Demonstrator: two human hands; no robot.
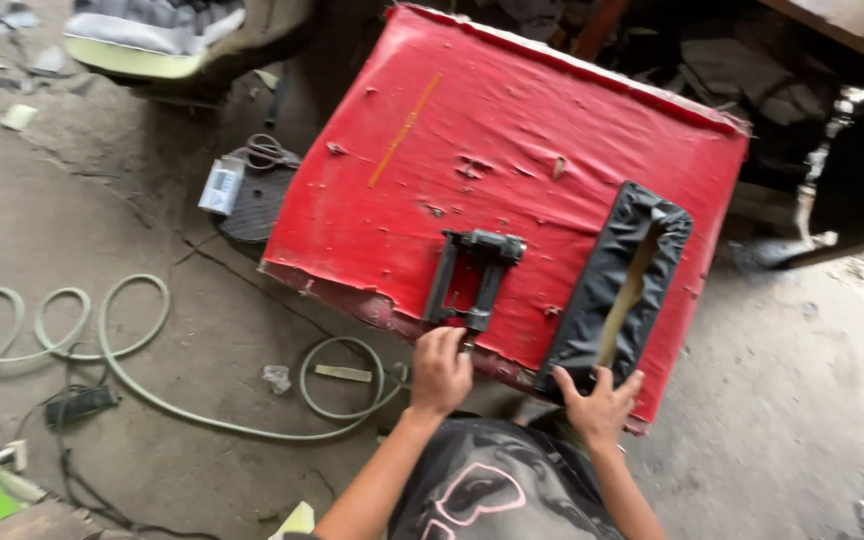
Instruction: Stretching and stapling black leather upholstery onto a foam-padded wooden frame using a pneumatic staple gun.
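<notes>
A worn red padded table top (pixel 512 150) fills the middle of the head view. On it lies a dark pneumatic staple gun (pixel 472 280) near the front edge. My left hand (pixel 439 370) rests at that edge just below the gun's base, fingers curled, touching the hose fitting. To the right lies a long black upholstered piece (pixel 592 300) with a tan slit down its middle. My right hand (pixel 600 405) presses flat, fingers spread, on its near end. A black garment with pink print (pixel 492 485) covers my lap.
A pale green air hose (pixel 132 350) coils over the concrete floor at left and runs to the gun. Scissors (pixel 267 152) and a small white box (pixel 221 186) lie on a dark mat. A seat cushion (pixel 152 35) sits top left. Dark clutter stands behind the table.
</notes>
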